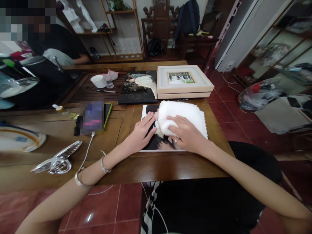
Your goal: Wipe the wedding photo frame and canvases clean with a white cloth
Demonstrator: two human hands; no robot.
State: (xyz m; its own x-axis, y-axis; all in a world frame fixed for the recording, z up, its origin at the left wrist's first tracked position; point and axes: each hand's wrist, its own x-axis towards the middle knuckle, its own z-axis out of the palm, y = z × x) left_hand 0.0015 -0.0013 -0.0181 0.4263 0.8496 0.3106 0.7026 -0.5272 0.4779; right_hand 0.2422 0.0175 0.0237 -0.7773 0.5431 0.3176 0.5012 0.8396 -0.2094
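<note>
On the near part of the wooden table lies a photo panel (153, 143) with a white edge and a dark picture. My left hand (143, 131) rests flat on its left side, fingers stretched out. A white cloth (186, 112) covers much of the panel's right side. My right hand (186, 133) has its fingers closed over a bunched fold of this cloth, pressing it against the panel. The cloth and my hands hide most of the picture.
Behind the panel lie a dark photo panel (138, 87) and stacked light-wood picture frames (185, 79). To the left are a phone (107, 115) with a white cable, a shiny metal ornament (58, 159) and a white cup (98, 81). A person in dark clothing (63, 42) sits across the table.
</note>
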